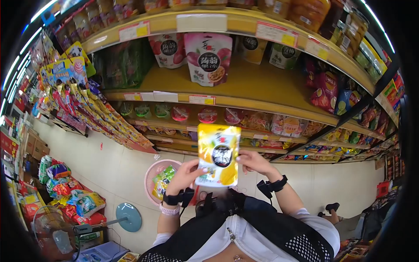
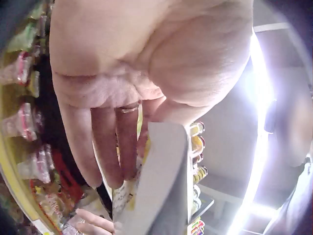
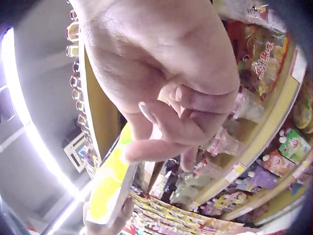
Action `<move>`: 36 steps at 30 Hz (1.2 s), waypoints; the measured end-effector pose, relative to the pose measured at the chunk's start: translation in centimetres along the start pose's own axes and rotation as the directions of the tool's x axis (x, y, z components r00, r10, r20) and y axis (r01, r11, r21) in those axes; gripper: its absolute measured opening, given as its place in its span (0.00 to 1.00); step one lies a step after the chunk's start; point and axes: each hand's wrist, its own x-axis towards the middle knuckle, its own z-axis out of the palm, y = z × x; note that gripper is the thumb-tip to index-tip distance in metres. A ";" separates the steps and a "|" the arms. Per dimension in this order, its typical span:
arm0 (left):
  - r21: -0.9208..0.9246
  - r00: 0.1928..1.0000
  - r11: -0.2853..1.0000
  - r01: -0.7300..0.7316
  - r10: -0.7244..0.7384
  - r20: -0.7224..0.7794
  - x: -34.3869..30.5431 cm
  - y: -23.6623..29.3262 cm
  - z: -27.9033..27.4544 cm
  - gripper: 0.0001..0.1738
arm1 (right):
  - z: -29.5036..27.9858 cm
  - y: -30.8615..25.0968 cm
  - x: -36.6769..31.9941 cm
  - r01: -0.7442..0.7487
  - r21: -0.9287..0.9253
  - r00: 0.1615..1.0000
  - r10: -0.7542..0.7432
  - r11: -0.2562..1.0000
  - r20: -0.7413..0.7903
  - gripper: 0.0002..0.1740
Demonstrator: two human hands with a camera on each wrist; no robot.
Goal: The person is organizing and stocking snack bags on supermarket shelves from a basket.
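Observation:
A yellow and white jelly pouch (image 1: 218,139) with a dark round label is held upright in front of the chest, its printed front toward the head camera. My left hand (image 1: 184,174) grips its lower left edge, thumb on the front. In the left wrist view the fingers of that hand (image 2: 146,63) run behind the pouch (image 2: 164,176). At the right edge, my right hand (image 1: 257,163) pinches the side. Its other fingers are curled in the right wrist view, where the pouch (image 3: 108,183) shows at a slant, partly hidden by the hand.
Ahead is a shelf (image 1: 262,81) with a pink pouch (image 1: 208,59) and other pouches, with jelly cups on the tier below. A pink basket (image 1: 150,179) holding packets stands on the floor at left. Near it are a blue-based stand (image 1: 129,217) and piled snack bags (image 1: 72,192).

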 end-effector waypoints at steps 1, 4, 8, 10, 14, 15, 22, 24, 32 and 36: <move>0.048 0.998 0.997 -0.057 0.056 0.023 1.5 1.3 0.8 0.14 | -1.1 0.1 -0.5 0.035 0.093 0.999 -0.032 0.995 -0.040 0.22; 0.322 0.975 0.923 -0.212 0.221 0.008 5.2 4.5 3.4 0.11 | -3.5 -1.3 -2.3 0.190 0.093 0.973 -0.175 0.977 -0.152 0.14; 0.221 0.947 0.926 -0.307 0.320 -0.028 9.7 6.2 5.7 0.08 | -6.7 -4.1 -2.9 0.334 -0.072 0.882 -0.339 0.940 -0.326 0.08; 0.625 0.879 0.689 -0.367 0.477 -0.009 11.4 9.0 6.3 0.08 | -8.1 -5.8 -3.0 0.412 -0.105 0.814 -0.417 0.905 -0.404 0.08; 0.496 0.815 0.741 -0.453 0.570 -0.107 16.7 12.3 7.7 0.12 | -11.7 -9.8 -2.1 0.541 -0.173 0.682 -0.550 0.823 -0.482 0.10; 0.391 0.774 0.735 -0.554 0.627 -0.084 18.6 12.8 7.9 0.11 | -12.9 -10.7 -1.3 0.562 -0.230 0.644 -0.594 0.795 -0.482 0.10; 0.522 0.664 0.703 -0.483 0.683 -0.306 28.7 15.1 7.1 0.11 | -18.8 -14.6 5.3 0.570 -0.392 0.629 -0.690 0.722 -0.358 0.14; 0.596 0.690 0.716 -0.363 0.637 -0.345 32.3 14.0 5.7 0.09 | -20.2 -14.2 8.1 0.538 -0.457 0.627 -0.699 0.708 -0.345 0.15; 0.712 0.601 0.650 -0.265 0.689 -0.406 35.2 12.5 5.1 0.19 | -18.6 -15.2 10.1 0.430 -0.534 0.635 -0.664 0.728 -0.395 0.27; 0.680 0.769 0.688 -0.254 0.570 -0.290 34.6 13.7 4.9 0.23 | -19.3 -15.2 11.1 0.467 -0.551 0.591 -0.707 0.692 -0.387 0.23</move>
